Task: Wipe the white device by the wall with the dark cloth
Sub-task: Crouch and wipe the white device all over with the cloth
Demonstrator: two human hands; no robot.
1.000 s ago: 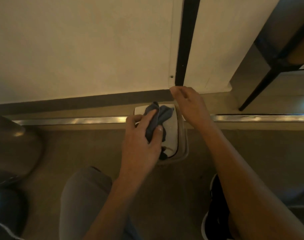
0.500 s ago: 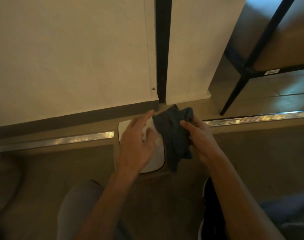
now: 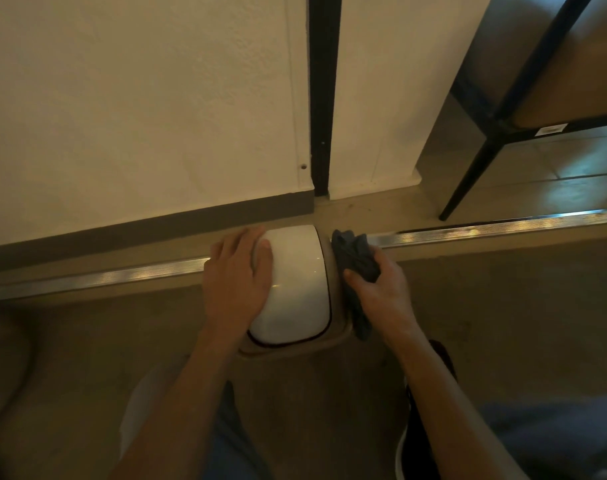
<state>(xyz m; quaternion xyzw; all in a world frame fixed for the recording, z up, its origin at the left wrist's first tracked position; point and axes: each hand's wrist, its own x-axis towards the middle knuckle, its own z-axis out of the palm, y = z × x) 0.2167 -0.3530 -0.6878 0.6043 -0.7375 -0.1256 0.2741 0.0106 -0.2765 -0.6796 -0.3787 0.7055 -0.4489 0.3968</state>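
Note:
The white device (image 3: 297,285), rounded and glossy with a beige base, stands on the floor close to the wall. My left hand (image 3: 236,282) rests flat on its left side, fingers straight. My right hand (image 3: 381,292) grips the dark cloth (image 3: 355,261) and holds it against the device's right side. Part of the cloth hangs down below my palm.
A metal floor strip (image 3: 503,226) runs left to right behind the device. The cream wall (image 3: 139,116) has a dark skirting and a black vertical gap (image 3: 321,98). A black-legged chair (image 3: 475,171) stands at the right. My knee and a dark shoe (image 3: 423,410) are below.
The cloth passed from my left hand to my right and moved off the device's top to its right side. My left hand now lies flat on the left side.

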